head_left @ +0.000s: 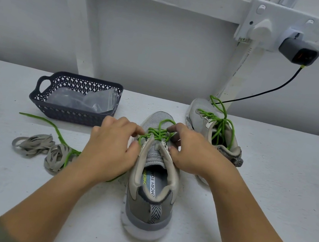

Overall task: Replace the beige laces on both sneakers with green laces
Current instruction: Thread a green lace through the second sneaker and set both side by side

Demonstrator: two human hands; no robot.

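Observation:
A grey sneaker (151, 185) stands in front of me, heel toward me, with a green lace (157, 133) crossed through its upper eyelets. My left hand (111, 146) pinches the lace at the shoe's left eyelet row. My right hand (189, 149) pinches the lace at the right side, over the tongue. One long green lace end (55, 128) trails left across the table, under my left wrist. The second grey sneaker (215, 126) lies behind to the right, laced in green with loose loops. Two bundles of beige laces (43, 148) lie on the table at the left.
A dark blue plastic basket (66, 111) holding clear plastic bags stands at the back left. A wall socket with a white plug and a grey charger (298, 51) hangs at the upper right; its black cable drops behind the far sneaker. The white table (267, 204) ends at the wall.

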